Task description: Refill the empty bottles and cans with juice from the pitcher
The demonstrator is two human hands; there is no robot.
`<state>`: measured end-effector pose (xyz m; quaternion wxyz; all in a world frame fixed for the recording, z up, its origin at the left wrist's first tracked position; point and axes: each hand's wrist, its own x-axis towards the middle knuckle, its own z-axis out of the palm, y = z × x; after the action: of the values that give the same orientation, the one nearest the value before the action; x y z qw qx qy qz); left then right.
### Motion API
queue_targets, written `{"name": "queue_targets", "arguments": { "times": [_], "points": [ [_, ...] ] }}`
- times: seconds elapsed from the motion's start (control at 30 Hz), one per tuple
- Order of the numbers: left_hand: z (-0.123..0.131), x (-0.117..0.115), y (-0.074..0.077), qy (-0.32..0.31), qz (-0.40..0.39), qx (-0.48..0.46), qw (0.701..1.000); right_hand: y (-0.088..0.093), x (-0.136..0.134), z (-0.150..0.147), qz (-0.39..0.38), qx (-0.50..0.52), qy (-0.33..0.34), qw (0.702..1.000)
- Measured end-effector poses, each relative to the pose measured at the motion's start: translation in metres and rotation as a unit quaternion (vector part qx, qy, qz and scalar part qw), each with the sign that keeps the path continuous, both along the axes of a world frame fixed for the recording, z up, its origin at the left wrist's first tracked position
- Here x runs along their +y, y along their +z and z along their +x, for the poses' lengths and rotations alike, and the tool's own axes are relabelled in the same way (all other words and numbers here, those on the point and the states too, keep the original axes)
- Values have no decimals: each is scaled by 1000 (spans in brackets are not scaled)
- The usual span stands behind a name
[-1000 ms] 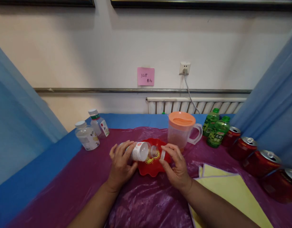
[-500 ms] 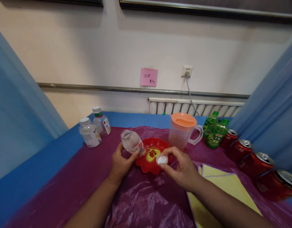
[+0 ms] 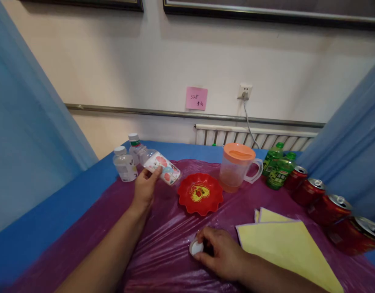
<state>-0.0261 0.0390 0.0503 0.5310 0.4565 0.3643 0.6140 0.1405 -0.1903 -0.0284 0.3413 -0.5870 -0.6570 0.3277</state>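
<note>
My left hand (image 3: 146, 187) grips a clear bottle with a floral label (image 3: 163, 167), tilted, its uncapped mouth pointing up and left near the other bottles. Low over the purple plastic sheet (image 3: 163, 244), my right hand (image 3: 219, 252) pinches a small white cap (image 3: 196, 247) between thumb and fingers. Between and beyond the hands sits a red scalloped dish (image 3: 213, 197) with a yellow print. Just right of the dish stands a clear pitcher (image 3: 232, 175) with an orange lid.
Two capped clear bottles (image 3: 125, 166) stand at the left. Green bottles (image 3: 279, 173) and several red cans (image 3: 329, 209) line the right side. Yellow cloths (image 3: 285, 244) lie at the near right. Behind are a radiator (image 3: 224, 136) and a wall.
My left hand has moved the bottle left, off the dish, and turned it so its label shows. My right hand has brought the cap nearer, down to the sheet.
</note>
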Motion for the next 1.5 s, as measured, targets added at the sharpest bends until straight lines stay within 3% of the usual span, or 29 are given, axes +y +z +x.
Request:
{"name": "queue_targets", "arguments": {
  "times": [0.13, 0.27, 0.43, 0.53, 0.73, 0.87, 0.93, 1.0, 1.1, 1.17, 1.23, 1.3, 1.4, 1.5],
  "points": [
    [-7, 10, 13, -11, -90, -102, 991, -2, -2, 5, -6, -9, -4, 1000],
    [-19, 18, 23, -12, -138, -95, 986, -6, -2, 5, 17, -20, 6, 1000],
    [-27, 15, 29, -51, -60, 50, 996, -9, 0, 4, 64, -35, -3, 997],
    [-13, 1, 30, -58, 13, 130, 990, -5, 4, 4, 91, -63, -14, 994],
    [40, -28, 5, -96, 113, 252, 956, 2, 2, 3, 39, -155, -18, 987],
    [54, -28, -18, -72, 197, 344, 915, 7, -10, 13, 110, -153, -22, 982],
    [52, -25, -27, -69, 221, 368, 901, 12, -12, 30, 179, -136, -61, 972],
    [49, -23, -33, -78, 238, 390, 886, 21, -6, 58, 259, -108, -155, 947],
    [45, -22, -38, -92, 259, 418, 866, 37, 18, 114, 333, -17, -383, 861],
    [43, -22, -41, -95, 269, 426, 858, 46, 40, 151, 304, 96, -497, 807],
    [43, -21, -44, -93, 273, 431, 855, 51, 60, 177, 278, 137, -506, 805],
    [42, -20, -47, -90, 269, 436, 854, 53, 75, 191, 256, 159, -478, 825],
    [41, -20, -51, -89, 262, 445, 852, 53, 88, 195, 239, 185, -444, 843],
    [40, -21, -53, -94, 263, 445, 851, 56, 95, 191, 244, 198, -435, 844]
  ]
}}
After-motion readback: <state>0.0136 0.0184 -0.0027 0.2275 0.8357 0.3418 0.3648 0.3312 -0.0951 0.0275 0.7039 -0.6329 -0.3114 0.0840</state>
